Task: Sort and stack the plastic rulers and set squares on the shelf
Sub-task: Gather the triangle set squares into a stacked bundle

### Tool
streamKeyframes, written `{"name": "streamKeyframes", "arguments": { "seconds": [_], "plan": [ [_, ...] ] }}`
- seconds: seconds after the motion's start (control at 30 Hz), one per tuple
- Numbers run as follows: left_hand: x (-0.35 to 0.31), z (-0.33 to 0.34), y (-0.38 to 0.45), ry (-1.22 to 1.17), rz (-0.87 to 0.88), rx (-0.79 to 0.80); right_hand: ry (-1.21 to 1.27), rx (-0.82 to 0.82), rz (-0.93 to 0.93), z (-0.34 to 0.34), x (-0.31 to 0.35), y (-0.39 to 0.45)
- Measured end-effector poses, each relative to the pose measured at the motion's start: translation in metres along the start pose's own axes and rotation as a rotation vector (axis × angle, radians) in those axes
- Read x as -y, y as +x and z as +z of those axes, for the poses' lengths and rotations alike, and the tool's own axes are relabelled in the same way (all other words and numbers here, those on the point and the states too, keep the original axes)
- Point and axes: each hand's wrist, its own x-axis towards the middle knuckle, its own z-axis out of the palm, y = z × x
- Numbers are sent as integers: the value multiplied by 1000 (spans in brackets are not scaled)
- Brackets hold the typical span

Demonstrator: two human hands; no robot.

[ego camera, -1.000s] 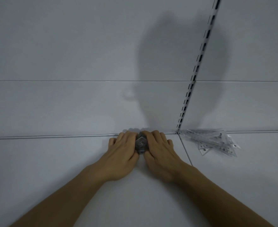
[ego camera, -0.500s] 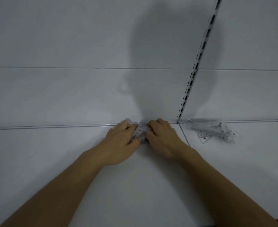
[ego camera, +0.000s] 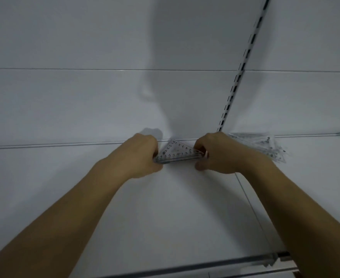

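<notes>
Two hands, left hand point(ego camera: 140, 157), right hand point(ego camera: 218, 155), gripping set squares point(ego camera: 177, 153) between fingers

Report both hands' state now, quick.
Left hand: closed, gripping the left end of the stack of clear set squares.
Right hand: closed, gripping the stack's right end.
</notes>
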Motion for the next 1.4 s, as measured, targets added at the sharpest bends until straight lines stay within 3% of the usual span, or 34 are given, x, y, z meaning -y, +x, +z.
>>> {"name": "streamKeyframes", "arguments": {
  "seconds": [0.33,0.47,0.63,0.83,1.03,1.4],
  "plan": [
    [-22,-31,15,183,-3,134,-160,-17,24,-10,16,21],
    [-28,-31,19,194,-37,167,-213,59,51,-18,25,28],
    [-23,-35,25,158,-93,335,-205,132,80,-24,32,33],
    [-21,-41,26,97,-49,377,-193,178,97,-24,38,33],
    [-18,-35,20,109,-22,322,-204,167,90,-18,40,20],
    [-17,-33,20,75,-80,308,-139,159,113,-21,49,21]
  ]
}}
